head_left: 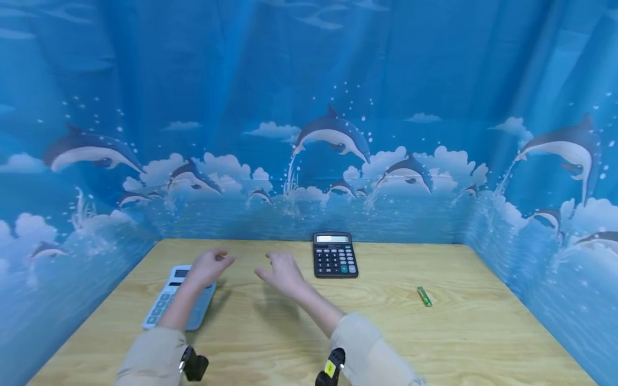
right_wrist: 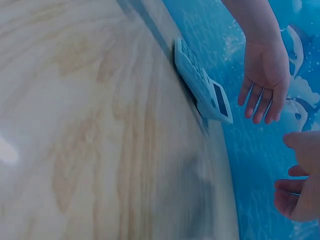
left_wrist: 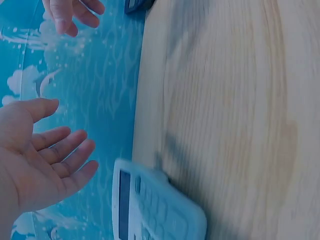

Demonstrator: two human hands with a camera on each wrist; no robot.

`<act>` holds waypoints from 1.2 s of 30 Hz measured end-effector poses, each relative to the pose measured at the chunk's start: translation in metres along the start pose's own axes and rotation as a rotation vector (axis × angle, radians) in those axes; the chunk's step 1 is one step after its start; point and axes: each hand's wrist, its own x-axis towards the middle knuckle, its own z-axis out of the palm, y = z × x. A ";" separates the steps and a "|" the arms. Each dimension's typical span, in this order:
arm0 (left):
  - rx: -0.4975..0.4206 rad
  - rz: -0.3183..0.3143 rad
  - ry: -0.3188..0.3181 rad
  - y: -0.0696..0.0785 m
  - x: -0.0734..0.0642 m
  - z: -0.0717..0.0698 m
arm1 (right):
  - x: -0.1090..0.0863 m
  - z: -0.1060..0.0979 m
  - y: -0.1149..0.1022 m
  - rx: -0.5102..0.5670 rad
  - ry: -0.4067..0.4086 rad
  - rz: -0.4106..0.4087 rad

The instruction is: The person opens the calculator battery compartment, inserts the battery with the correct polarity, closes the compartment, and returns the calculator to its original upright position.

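Note:
My left hand (head_left: pixel 208 268) hovers over the upper right part of a light blue calculator (head_left: pixel 164 297) on the left of the table. In the left wrist view the fingers of that hand (left_wrist: pixel 66 152) are spread and relaxed, apart from the calculator (left_wrist: pixel 170 215). To its right, my right hand (head_left: pixel 284 274) hangs above the wood with loosely bent fingers and holds nothing. The right wrist view shows both palms facing each other, with a gap between them. Nearest to the right hand is a black calculator (head_left: pixel 335 255) at the table's back edge.
A small green battery-like stick (head_left: pixel 424 296) lies on the right part of the wooden table (head_left: pixel 386 343). Blue curtains with dolphins (head_left: pixel 333 134) enclose the back and both sides. Dark wrist cameras (head_left: pixel 194 364) sit at both sleeves.

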 end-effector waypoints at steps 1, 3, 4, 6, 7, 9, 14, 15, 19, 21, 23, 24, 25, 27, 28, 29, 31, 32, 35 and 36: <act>0.007 -0.003 0.005 -0.002 0.000 -0.002 | 0.000 0.003 -0.001 0.007 -0.006 0.001; 0.024 -0.001 0.017 -0.007 -0.001 -0.005 | -0.001 0.008 -0.003 0.037 -0.024 0.012; 0.031 -0.001 0.024 -0.010 -0.001 -0.007 | -0.002 0.010 -0.005 0.055 -0.033 0.015; 0.057 0.009 0.046 -0.016 -0.001 -0.011 | -0.003 0.016 -0.007 0.083 -0.051 0.027; 0.071 0.009 0.055 -0.019 -0.002 -0.013 | -0.003 0.019 -0.009 0.093 -0.060 0.032; 0.088 -0.002 0.069 -0.024 -0.002 -0.017 | -0.004 0.024 -0.014 0.105 -0.071 0.040; 0.119 -0.054 0.099 -0.037 -0.006 -0.025 | -0.005 0.034 -0.028 0.089 -0.075 0.016; 0.125 -0.063 0.104 -0.039 -0.007 -0.027 | -0.005 0.035 -0.031 0.081 -0.075 0.010; 0.152 -0.115 0.112 -0.047 -0.010 -0.031 | -0.003 0.040 -0.042 0.062 -0.081 0.007; 0.161 -0.152 0.122 -0.052 -0.012 -0.033 | -0.002 0.043 -0.047 0.079 -0.095 0.016; 0.178 -0.188 0.132 -0.057 -0.015 -0.034 | -0.001 0.046 -0.052 0.106 -0.108 0.028; 0.182 -0.211 0.128 -0.060 -0.016 -0.035 | -0.001 0.048 -0.053 0.129 -0.118 0.039; 0.182 -0.227 0.123 -0.063 -0.018 -0.036 | -0.001 0.051 -0.055 0.155 -0.129 0.055; 0.191 -0.263 0.106 -0.070 -0.021 -0.037 | -0.001 0.056 -0.058 0.199 -0.142 0.094; 0.197 -0.277 0.093 -0.073 -0.023 -0.037 | 0.000 0.059 -0.060 0.212 -0.146 0.111; 0.196 -0.292 0.080 -0.076 -0.024 -0.038 | 0.000 0.062 -0.062 0.210 -0.146 0.123; 0.213 -0.312 0.061 -0.082 -0.025 -0.038 | 0.000 0.066 -0.066 0.188 -0.149 0.142; 0.220 -0.319 0.051 -0.085 -0.026 -0.037 | 0.000 0.069 -0.067 0.172 -0.144 0.151; 0.228 -0.325 0.025 -0.090 -0.026 -0.036 | 0.001 0.073 -0.072 0.076 -0.136 0.151; 0.232 -0.323 0.017 -0.090 -0.026 -0.035 | 0.001 0.074 -0.074 0.049 -0.133 0.150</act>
